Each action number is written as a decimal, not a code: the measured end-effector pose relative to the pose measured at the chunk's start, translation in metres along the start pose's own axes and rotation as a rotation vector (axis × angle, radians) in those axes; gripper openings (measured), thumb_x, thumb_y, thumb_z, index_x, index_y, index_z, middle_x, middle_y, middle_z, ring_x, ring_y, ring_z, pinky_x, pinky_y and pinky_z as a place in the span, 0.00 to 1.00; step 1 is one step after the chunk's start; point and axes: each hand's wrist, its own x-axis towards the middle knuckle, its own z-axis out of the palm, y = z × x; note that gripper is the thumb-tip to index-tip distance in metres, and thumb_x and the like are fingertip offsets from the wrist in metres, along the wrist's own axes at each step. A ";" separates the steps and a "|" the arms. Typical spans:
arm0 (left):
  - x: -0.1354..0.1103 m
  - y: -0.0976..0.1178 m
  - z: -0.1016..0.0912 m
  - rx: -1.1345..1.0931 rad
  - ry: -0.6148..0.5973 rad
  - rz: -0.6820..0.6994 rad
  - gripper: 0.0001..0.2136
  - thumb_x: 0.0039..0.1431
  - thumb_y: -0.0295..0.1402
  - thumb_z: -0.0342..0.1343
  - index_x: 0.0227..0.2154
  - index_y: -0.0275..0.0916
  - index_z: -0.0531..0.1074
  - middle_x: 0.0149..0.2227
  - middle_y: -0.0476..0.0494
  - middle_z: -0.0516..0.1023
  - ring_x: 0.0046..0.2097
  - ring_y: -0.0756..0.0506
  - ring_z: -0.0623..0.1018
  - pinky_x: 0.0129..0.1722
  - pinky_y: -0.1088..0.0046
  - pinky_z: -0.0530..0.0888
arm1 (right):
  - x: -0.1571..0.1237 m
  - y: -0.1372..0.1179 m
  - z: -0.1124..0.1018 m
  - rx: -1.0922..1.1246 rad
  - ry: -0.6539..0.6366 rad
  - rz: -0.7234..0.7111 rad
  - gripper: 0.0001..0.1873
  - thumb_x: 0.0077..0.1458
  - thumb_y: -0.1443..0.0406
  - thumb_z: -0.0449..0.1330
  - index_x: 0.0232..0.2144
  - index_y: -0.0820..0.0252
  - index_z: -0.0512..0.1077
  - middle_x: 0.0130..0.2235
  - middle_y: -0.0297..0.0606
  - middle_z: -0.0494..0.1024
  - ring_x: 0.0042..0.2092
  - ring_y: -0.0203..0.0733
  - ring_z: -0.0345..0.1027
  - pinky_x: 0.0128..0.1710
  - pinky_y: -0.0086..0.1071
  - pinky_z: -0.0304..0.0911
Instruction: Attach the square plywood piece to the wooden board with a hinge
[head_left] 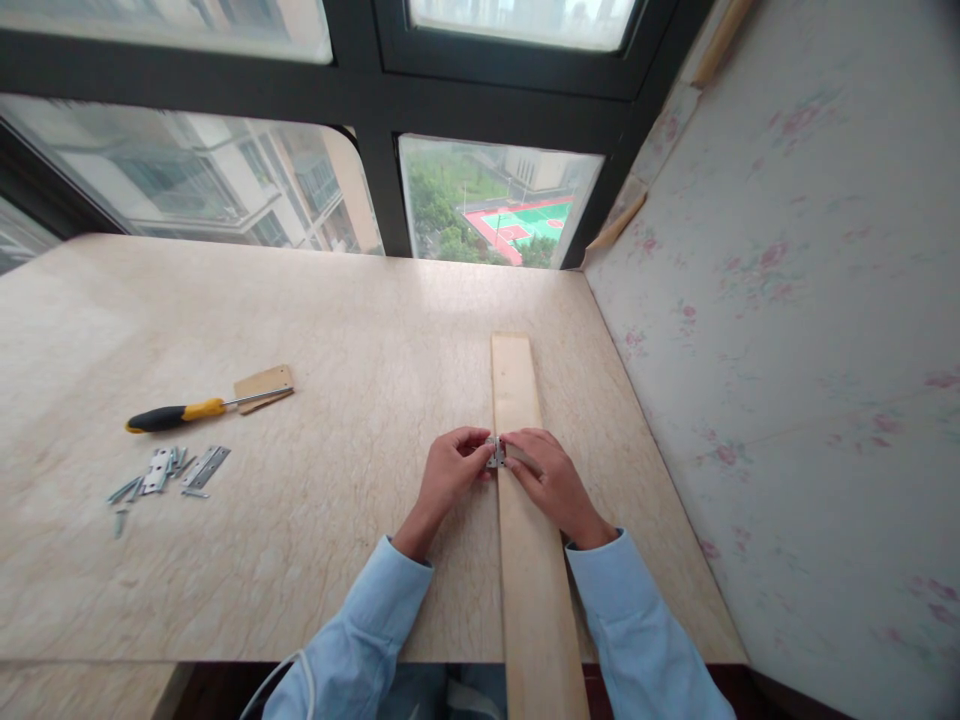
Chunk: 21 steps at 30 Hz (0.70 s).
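A long pale wooden plank point(517, 385) lies on the marble-look table point(315, 330), running from the near edge toward the window. A small metal hinge point(496, 453) sits at the plank's left edge, about halfway along. My left hand point(448, 473) pinches the hinge from the left with curled fingers. From the right, my right hand point(550, 480) rests on the plank with its fingertips closed on the same hinge. Both arms wear light blue sleeves.
A screwdriver with a yellow-black handle point(176, 414) lies at the left, its tip on a small wood piece point(263, 386). Below it are several loose hinges and screws point(174, 470). A floral-papered wall point(787, 330) stands close on the right; windows are behind.
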 end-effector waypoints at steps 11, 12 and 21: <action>0.000 0.003 0.001 -0.023 -0.006 -0.029 0.10 0.54 0.29 0.63 0.39 0.31 0.78 0.36 0.39 0.81 0.33 0.47 0.80 0.25 0.77 0.78 | 0.000 0.001 0.001 0.001 0.007 0.009 0.15 0.63 0.67 0.59 0.52 0.57 0.73 0.49 0.43 0.79 0.52 0.47 0.70 0.54 0.45 0.67; 0.000 0.003 0.001 -0.026 -0.007 -0.029 0.10 0.54 0.29 0.63 0.39 0.31 0.78 0.36 0.39 0.81 0.33 0.47 0.80 0.25 0.77 0.77 | 0.000 0.001 0.001 0.001 0.012 0.011 0.15 0.63 0.67 0.59 0.52 0.58 0.72 0.49 0.43 0.79 0.52 0.47 0.69 0.55 0.45 0.67; 0.000 0.003 0.001 -0.032 -0.007 -0.028 0.11 0.52 0.30 0.64 0.38 0.32 0.78 0.37 0.39 0.80 0.33 0.47 0.79 0.25 0.77 0.78 | -0.001 0.001 0.002 0.007 0.001 0.055 0.17 0.62 0.64 0.61 0.53 0.56 0.71 0.50 0.44 0.78 0.53 0.48 0.70 0.55 0.47 0.66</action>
